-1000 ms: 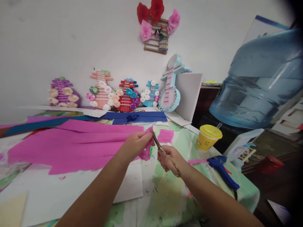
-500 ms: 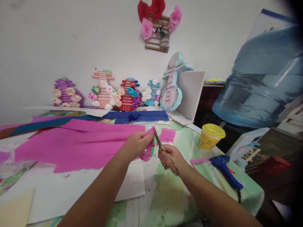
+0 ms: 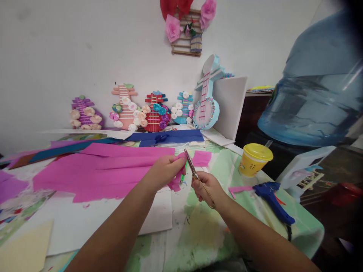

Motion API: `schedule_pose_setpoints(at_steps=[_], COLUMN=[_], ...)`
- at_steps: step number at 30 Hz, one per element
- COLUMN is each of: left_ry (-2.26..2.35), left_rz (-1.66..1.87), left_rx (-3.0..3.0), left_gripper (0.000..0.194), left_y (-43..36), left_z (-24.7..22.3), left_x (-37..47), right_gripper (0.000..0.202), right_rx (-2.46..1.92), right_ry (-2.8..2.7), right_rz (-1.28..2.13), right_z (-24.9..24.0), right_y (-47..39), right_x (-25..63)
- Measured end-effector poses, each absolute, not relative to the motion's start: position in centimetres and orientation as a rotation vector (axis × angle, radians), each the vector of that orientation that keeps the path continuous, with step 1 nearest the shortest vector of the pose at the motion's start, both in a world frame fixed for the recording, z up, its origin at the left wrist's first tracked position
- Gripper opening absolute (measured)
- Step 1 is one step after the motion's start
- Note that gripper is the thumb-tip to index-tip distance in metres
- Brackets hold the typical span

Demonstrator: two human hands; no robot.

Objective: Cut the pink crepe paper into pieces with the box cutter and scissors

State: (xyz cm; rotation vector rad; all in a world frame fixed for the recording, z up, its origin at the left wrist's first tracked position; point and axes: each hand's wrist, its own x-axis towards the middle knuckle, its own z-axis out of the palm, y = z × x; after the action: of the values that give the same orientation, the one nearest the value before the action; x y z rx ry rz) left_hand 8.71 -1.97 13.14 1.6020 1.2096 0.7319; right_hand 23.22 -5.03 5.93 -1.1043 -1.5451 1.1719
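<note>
My left hand (image 3: 167,170) pinches a small piece of pink crepe paper (image 3: 176,183), part of which hangs below the fingers. In my right hand (image 3: 208,189) is a pair of gold-handled scissors (image 3: 195,174), its blades pointing up and away, close beside the paper at my left fingertips. Whether the blades touch the paper I cannot tell. Large pink crepe sheets (image 3: 107,172) lie left of my hands. A small pink square (image 3: 202,158) lies just beyond the scissors. Something bright green (image 3: 183,175) shows behind the held paper.
A blue glue gun (image 3: 272,200) and a yellow lidded cup (image 3: 255,159) stand at the right. Decorated paper instruments, including a light blue one (image 3: 205,109), lean along the wall. White board (image 3: 155,217) lies under the pink sheets. A big water bottle (image 3: 312,87) is at far right.
The view has shifted slightly, so the background sits a little differently. Both hands keep nearly the same pose; the scissor blades look closer together than before.
</note>
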Motion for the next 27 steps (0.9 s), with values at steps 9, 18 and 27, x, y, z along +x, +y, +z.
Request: schedule_pose_setpoints(at_steps=[9, 18, 27], left_ry=[1.169, 1.014, 1.035], left_rz=[0.595, 0.459, 0.395], left_rx=[1.891, 2.050, 2.036], left_gripper=[0.032, 0.031, 0.031], left_y=[-1.1, -1.7, -3.5], left_z=[16.2, 16.4, 17.0], left_x=[16.3, 25.4, 28.3], right_gripper=[0.048, 0.046, 0.044], right_rx=[-1.085, -1.184, -1.218], right_ry=[-1.407, -1.331, -1.310], right_rz=[0.967, 0.714, 0.588], right_z=[6.1, 5.2, 4.6], right_y=[-6.1, -8.9, -10.2], right_x=[29.3, 36.5, 38.9])
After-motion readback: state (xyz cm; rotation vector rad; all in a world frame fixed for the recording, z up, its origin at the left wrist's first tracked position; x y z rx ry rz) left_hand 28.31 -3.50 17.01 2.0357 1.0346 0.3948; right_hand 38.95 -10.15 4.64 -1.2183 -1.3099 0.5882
